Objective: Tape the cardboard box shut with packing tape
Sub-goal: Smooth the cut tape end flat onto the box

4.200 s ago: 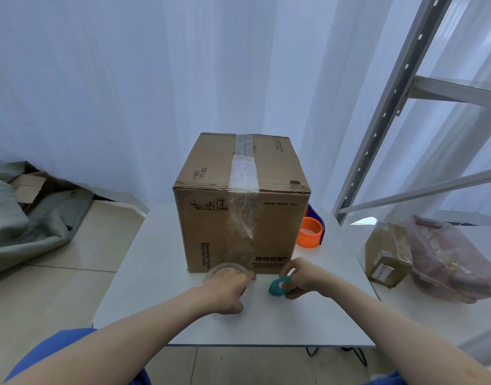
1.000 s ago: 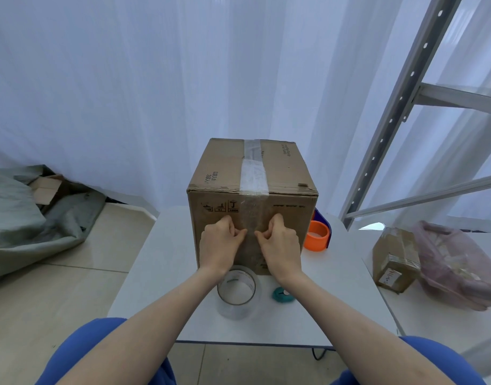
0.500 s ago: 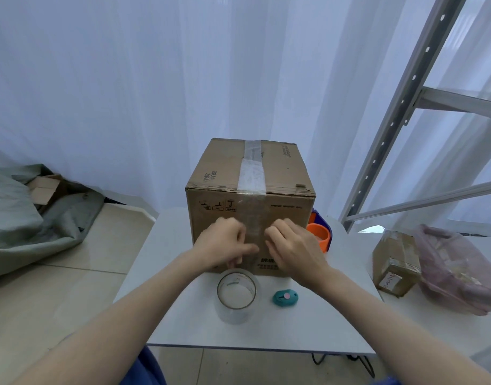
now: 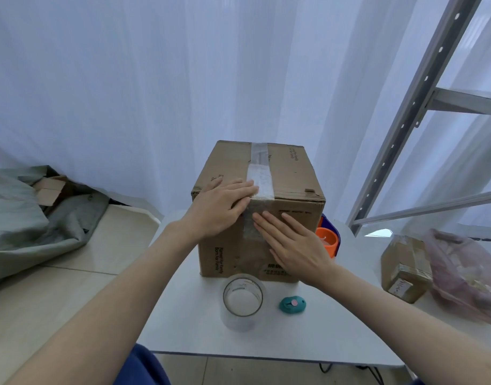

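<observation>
Smoothing is where things are at now: a second ago both hands were bunched together low on the front of the cardboard box (image 4: 258, 218), pinching at the tape end, and now they've spread out flat. The left hand (image 4: 220, 208) has climbed to the top front edge, palm down with its fingers (image 4: 245, 187) lying over the corner where the clear tape strip (image 4: 260, 173) bends from the lid onto the front face. The right hand (image 4: 293, 243) is flat against the front panel, fingers stretched out and together, pressing right on the hanging end of the tape. So neither hand is gripping anything, both just open and pushing. The box sits toward the back of the white table (image 4: 188, 323), flaps closed, strip running down the middle seam. The tape roll (image 4: 243, 301) is standing on the table just in front of the box, and the little teal cutter (image 4: 292, 304) is beside it, both let go. My read is the strip's already cut, so this is the rub-down step and the job's nearly done. That front tail looks kinda wrinkly though, so it might need another firm pass.
</observation>
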